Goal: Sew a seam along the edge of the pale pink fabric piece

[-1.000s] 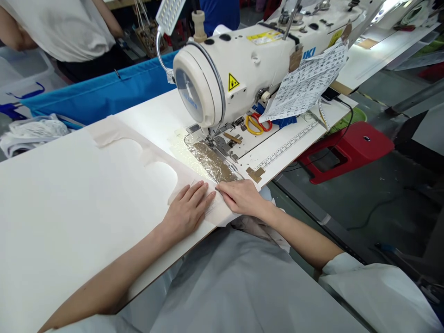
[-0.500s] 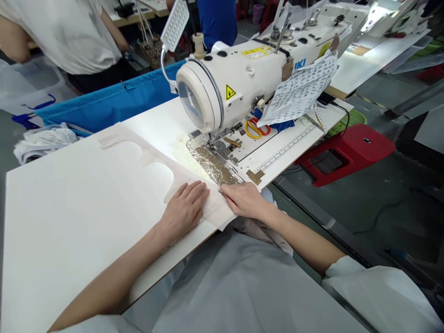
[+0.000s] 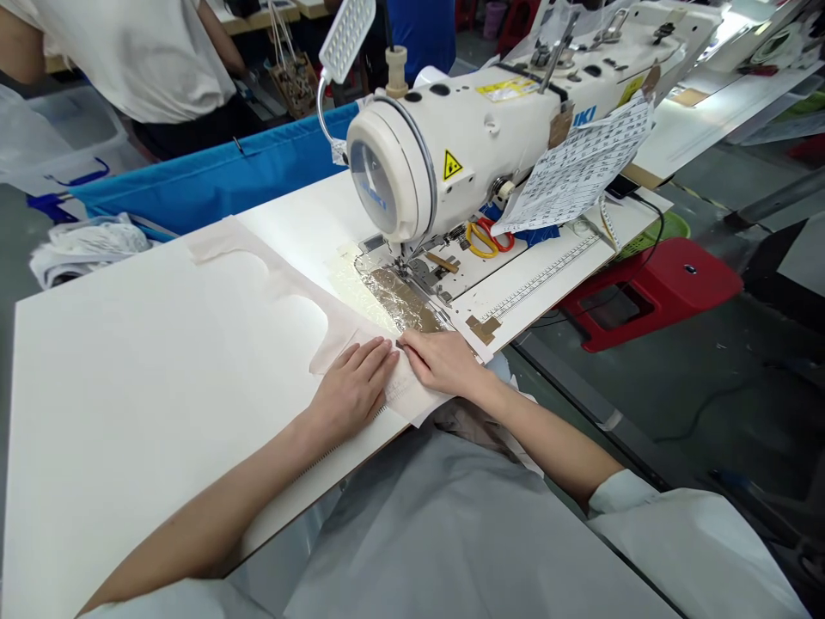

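Observed on white worktop [image 3: 142, 387], beside sewing machine [image 3: 444, 163]: one piece of thin fabric [image 3: 339, 322]. Recorded as pale pinkish white, matt and slightly translucent, with faint marks visible near the front end. Laid out flat, running diagonally from far to near edge of the worktop, with front corner slightly overhanging. Nearly straight along the side facing the machine; cut in deep, scooped curves along the opposite side. Slightly rippled where the curves meet. Left hand [image 3: 351, 387]: laid flat on the fabric, fingers extended and close together. Right hand [image 3: 444, 361]: closed narrow at the fabric's machine-side edge, pinching small dark piece [image 3: 400, 345], too small to identify. Noted just beyond: shiny brown patch [image 3: 406, 299] in front of the needle area.
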`<state>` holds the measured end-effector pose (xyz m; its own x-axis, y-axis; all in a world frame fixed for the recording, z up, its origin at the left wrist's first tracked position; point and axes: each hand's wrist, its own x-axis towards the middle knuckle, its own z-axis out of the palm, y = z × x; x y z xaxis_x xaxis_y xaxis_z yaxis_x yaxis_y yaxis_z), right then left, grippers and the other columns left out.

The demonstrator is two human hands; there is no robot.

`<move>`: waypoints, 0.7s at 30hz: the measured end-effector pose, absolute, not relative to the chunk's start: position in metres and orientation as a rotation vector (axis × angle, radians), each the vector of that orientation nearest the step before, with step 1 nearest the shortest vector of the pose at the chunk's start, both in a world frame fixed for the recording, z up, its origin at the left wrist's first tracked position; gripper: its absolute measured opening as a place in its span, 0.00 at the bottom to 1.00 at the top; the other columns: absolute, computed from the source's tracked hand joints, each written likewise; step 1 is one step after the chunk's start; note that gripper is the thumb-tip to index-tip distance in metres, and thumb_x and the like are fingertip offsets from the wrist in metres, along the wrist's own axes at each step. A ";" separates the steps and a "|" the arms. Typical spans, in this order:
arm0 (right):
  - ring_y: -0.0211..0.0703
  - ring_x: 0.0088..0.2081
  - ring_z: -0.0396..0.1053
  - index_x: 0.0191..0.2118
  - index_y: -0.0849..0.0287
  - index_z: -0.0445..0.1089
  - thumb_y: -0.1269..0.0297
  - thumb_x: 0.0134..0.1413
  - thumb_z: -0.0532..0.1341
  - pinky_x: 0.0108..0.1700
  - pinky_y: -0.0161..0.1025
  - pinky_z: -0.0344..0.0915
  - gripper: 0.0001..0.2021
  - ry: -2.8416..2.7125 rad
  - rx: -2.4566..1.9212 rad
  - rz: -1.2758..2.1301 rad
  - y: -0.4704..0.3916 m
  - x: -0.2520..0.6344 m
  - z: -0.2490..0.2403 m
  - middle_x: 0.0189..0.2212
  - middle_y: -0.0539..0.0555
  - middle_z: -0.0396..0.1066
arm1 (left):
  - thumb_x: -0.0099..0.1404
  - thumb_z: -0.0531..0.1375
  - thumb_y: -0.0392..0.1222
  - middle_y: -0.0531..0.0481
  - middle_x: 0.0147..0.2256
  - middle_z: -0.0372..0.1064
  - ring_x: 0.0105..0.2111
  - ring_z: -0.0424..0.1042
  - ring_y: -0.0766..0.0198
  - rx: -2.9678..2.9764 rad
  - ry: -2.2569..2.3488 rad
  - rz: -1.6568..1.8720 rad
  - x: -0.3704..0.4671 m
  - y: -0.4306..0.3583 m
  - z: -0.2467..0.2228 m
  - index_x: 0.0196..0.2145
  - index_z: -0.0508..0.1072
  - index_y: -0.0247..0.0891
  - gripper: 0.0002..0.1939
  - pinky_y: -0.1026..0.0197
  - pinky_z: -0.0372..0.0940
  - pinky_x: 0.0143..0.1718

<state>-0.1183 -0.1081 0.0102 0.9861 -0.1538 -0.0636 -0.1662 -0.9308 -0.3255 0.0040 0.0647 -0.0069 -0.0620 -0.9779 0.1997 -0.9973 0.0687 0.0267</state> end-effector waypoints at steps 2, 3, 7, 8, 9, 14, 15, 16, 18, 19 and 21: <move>0.44 0.34 0.70 0.46 0.61 0.65 0.68 0.66 0.48 0.29 0.38 0.47 0.10 0.221 -2.833 0.077 -0.108 -0.117 0.012 0.35 0.56 0.75 | 0.68 0.49 0.35 0.33 0.58 0.64 0.59 0.62 0.45 2.036 -2.182 0.229 0.003 0.064 -0.007 0.58 0.64 0.25 0.23 0.43 0.64 0.56; 0.44 0.33 0.69 0.44 0.61 0.65 0.68 0.65 0.48 0.28 0.38 0.46 0.10 0.210 -2.847 0.085 -0.109 -0.117 0.014 0.34 0.55 0.74 | 0.68 0.49 0.35 0.33 0.58 0.65 0.59 0.63 0.44 2.038 -2.188 0.252 0.002 0.064 -0.006 0.58 0.65 0.25 0.23 0.44 0.64 0.55; 0.42 0.29 0.66 0.39 0.58 0.67 0.69 0.61 0.51 0.28 0.38 0.45 0.08 0.176 -2.760 0.037 -0.120 -0.117 0.019 0.28 0.52 0.73 | 0.68 0.48 0.35 0.34 0.57 0.65 0.58 0.63 0.45 2.064 -2.206 0.267 0.000 0.063 -0.003 0.57 0.66 0.26 0.22 0.45 0.64 0.55; 0.41 0.28 0.66 0.39 0.58 0.67 0.69 0.61 0.50 0.28 0.37 0.46 0.08 0.199 -2.712 -0.004 -0.124 -0.118 0.020 0.27 0.51 0.72 | 0.69 0.48 0.35 0.34 0.58 0.65 0.59 0.63 0.45 2.075 -2.205 0.257 0.000 0.063 -0.002 0.57 0.66 0.26 0.22 0.45 0.64 0.55; 0.41 0.27 0.65 0.40 0.58 0.66 0.68 0.62 0.50 0.29 0.36 0.47 0.09 0.234 -2.666 -0.057 -0.127 -0.119 0.019 0.27 0.50 0.72 | 0.69 0.49 0.35 0.34 0.58 0.65 0.59 0.63 0.45 2.082 -2.201 0.250 0.000 0.063 -0.002 0.57 0.66 0.26 0.22 0.46 0.64 0.56; 0.42 0.29 0.67 0.48 0.60 0.64 0.63 0.67 0.46 0.31 0.36 0.50 0.13 0.266 -2.597 -0.216 -0.129 -0.133 0.010 0.29 0.52 0.73 | 0.68 0.49 0.34 0.36 0.60 0.63 0.61 0.59 0.46 2.078 -2.163 0.197 -0.001 0.064 -0.004 0.58 0.65 0.27 0.22 0.46 0.61 0.58; 0.42 0.29 0.67 0.49 0.60 0.64 0.63 0.67 0.46 0.31 0.36 0.50 0.13 0.244 -2.606 -0.211 -0.127 -0.136 0.007 0.30 0.52 0.73 | 0.68 0.50 0.34 0.37 0.60 0.62 0.62 0.59 0.46 2.076 -2.165 0.181 -0.002 0.064 -0.004 0.59 0.65 0.28 0.23 0.46 0.61 0.59; 0.42 0.29 0.67 0.49 0.60 0.63 0.63 0.67 0.46 0.30 0.36 0.50 0.13 0.225 -2.619 -0.203 -0.125 -0.139 0.005 0.30 0.52 0.73 | 0.68 0.50 0.34 0.38 0.61 0.62 0.62 0.58 0.45 2.071 -2.173 0.172 -0.002 0.064 -0.005 0.59 0.64 0.29 0.23 0.45 0.61 0.59; 0.41 0.29 0.67 0.49 0.60 0.63 0.64 0.68 0.45 0.30 0.36 0.49 0.13 0.192 -2.648 -0.206 -0.123 -0.144 0.000 0.30 0.52 0.73 | 0.68 0.50 0.35 0.38 0.61 0.62 0.62 0.58 0.43 2.052 -2.191 0.191 -0.003 0.064 -0.006 0.60 0.64 0.31 0.24 0.43 0.61 0.58; 0.41 0.29 0.68 0.48 0.59 0.63 0.64 0.68 0.45 0.30 0.36 0.48 0.13 0.175 -2.660 -0.214 -0.122 -0.145 -0.002 0.31 0.52 0.73 | 0.68 0.50 0.36 0.38 0.61 0.62 0.61 0.58 0.42 2.044 -2.196 0.213 -0.004 0.064 -0.006 0.60 0.64 0.31 0.24 0.42 0.62 0.57; 0.41 0.30 0.68 0.47 0.59 0.64 0.65 0.68 0.45 0.29 0.36 0.48 0.13 0.148 -2.679 -0.226 -0.121 -0.147 -0.004 0.32 0.52 0.74 | 0.69 0.50 0.36 0.37 0.60 0.63 0.60 0.59 0.40 2.037 -2.195 0.263 -0.006 0.064 -0.005 0.60 0.65 0.32 0.23 0.41 0.63 0.55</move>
<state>-0.1466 -0.1211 -0.0040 0.9809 -0.1404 0.1346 -0.0677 -0.8953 -0.4403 -0.0060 0.0637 -0.0050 -0.0768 -0.9732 0.2165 -0.9969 0.0708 -0.0354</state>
